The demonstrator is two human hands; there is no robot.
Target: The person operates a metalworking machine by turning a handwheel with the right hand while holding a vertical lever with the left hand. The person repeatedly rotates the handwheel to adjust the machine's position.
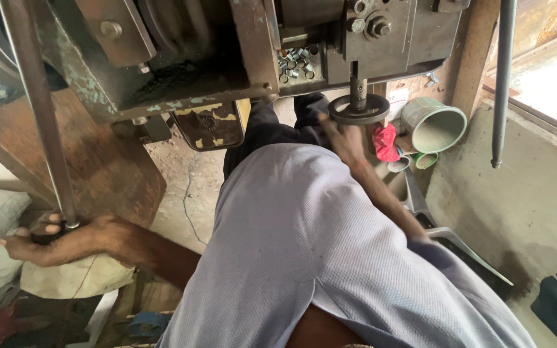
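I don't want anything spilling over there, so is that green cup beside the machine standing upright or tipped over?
Tipped over. The green cup lies on its side with its open mouth facing the camera; it looks empty inside.

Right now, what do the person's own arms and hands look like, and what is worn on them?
Both forearms are bare, with no gloves, rings or watch visible. The left hand is uncovered from fingers to elbow. The right hand is motion-blurred, so fine detail cannot be told. A pale lavender-grey short sleeve of a loose shirt covers the right upper arm.
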